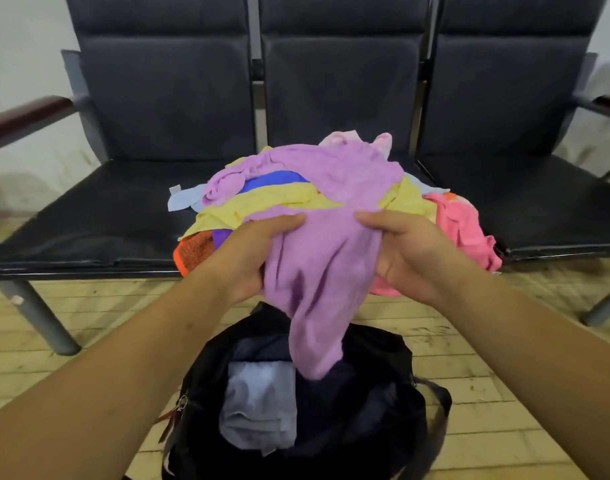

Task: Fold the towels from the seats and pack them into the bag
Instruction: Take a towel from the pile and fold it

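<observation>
Bare left forearm [123,375], uncovered along its whole visible length; bare left hand [248,259]. Bare right forearm [539,348], uncovered likewise along its whole visible length; bare right hand [411,259]. Both wrists bare.

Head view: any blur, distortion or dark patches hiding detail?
Head view: wide-angle bowing curves the seats and armrests; the hanging end of the lilac towel is slightly blurred; the black bag is dark inside, only a grey-blue towel readable there; no glare.
</observation>
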A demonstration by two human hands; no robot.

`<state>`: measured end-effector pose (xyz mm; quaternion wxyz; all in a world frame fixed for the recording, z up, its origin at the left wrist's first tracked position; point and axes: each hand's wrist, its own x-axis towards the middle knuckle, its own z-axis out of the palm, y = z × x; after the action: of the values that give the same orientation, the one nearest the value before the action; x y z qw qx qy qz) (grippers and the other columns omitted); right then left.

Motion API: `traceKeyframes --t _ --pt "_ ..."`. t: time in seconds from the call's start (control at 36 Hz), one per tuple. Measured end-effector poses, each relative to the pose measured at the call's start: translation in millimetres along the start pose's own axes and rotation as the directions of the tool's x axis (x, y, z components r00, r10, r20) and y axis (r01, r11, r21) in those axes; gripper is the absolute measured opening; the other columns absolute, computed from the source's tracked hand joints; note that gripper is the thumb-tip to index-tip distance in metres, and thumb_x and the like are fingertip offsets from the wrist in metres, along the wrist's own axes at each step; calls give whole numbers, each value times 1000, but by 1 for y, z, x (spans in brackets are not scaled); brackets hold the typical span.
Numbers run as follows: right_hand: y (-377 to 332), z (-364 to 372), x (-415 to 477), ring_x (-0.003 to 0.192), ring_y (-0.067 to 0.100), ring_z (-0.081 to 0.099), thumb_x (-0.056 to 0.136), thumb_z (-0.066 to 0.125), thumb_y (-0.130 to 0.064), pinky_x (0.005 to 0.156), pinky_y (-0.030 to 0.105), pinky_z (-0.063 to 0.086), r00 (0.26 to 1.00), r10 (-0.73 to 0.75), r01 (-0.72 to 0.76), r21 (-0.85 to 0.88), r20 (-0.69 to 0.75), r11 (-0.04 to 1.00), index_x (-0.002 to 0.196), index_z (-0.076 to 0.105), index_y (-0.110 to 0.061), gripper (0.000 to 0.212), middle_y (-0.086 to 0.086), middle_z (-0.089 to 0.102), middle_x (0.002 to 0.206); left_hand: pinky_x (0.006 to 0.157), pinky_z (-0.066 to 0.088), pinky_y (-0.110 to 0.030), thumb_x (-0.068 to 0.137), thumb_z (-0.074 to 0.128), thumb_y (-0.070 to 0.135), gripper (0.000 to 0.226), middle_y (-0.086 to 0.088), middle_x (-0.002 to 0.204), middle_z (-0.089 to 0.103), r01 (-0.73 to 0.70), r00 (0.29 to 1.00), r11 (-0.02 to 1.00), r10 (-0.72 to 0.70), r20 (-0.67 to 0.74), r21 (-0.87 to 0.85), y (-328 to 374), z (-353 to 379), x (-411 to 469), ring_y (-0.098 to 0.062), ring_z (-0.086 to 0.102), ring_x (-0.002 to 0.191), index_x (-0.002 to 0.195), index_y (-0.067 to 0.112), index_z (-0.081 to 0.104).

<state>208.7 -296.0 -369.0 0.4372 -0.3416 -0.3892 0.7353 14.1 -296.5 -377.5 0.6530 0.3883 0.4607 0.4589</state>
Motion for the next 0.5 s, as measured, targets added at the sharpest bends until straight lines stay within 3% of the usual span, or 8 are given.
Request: traceKeyframes --t 0.06,0.14,0.19,0.25,0.31,0.36,0.42,0.5 --pt "-11 -1 -1 110 29 70 99 45 -14 90 38 59 999 -52 54 126 -16 991 122 65 5 35 19 70 121 106 46 -49 87 71 27 36 -12 123 69 0 994 1000 0 106 0 0 -5 0 -27 66 113 119 10 70" --pt "-21 -6 -4 117 28 66 103 40 -16 99 41 53 992 -116 125 217 -54 968 121 69 -2 37 17 68 127 107 44 -46 62 90 40 45 -6 118 70 22 945 1000 -22 326 4 -6 -8 -2 -24 63 111 103 24 79" --pt "-24 -8 -7 116 28 67 104 39 -18 97 41 53 988 -130 145 231 -80 962 121 68 -4 37 16 68 126 101 46 -41 51 95 44 58 -6 110 69 12 896 997 -46 441 79 -17 -5 -5 -22 62 107 102 22 78" --pt "-27 -9 -10 103 28 73 104 39 -18 83 38 61 990 -118 135 249 -81 959 108 75 -2 40 16 73 116 99 51 -36 62 91 29 49 -8 108 71 -10 903 989 -56 426 150 -27 1 -6 -21 65 105 105 13 75" --pt "-29 -9 -12 98 28 74 104 41 -17 77 39 62 988 -98 121 218 -115 968 110 72 -2 36 17 73 113 100 50 -38 75 73 14 31 -12 110 70 2 941 998 -23 339 62 -30 7 -6 -23 65 105 105 6 73" --pt "-31 -10 -13 103 28 73 103 43 -15 81 37 60 981 -86 115 162 -176 980 123 63 -2 31 17 72 117 102 45 -45 79 64 13 34 -13 116 66 22 960 994 8 279 -103 -26 9 -4 -28 60 110 112 8 71" --pt "-34 -14 -13 104 27 72 102 46 -11 82 37 58 971 -83 106 95 -223 990 131 59 -2 33 15 72 119 102 44 -42 83 60 17 45 -13 127 63 35 973 963 29 230 -269 -19 9 -3 -28 59 116 126 6 64" --pt "-36 -20 -16 89 23 75 104 45 -12 73 35 62 957 -37 64 87 -288 994 130 60 -1 32 13 75 107 114 35 -40 94 51 22 51 -13 144 54 54 984 919 18 178 -391 -15 16 -7 -28 50 135 141 3 52"
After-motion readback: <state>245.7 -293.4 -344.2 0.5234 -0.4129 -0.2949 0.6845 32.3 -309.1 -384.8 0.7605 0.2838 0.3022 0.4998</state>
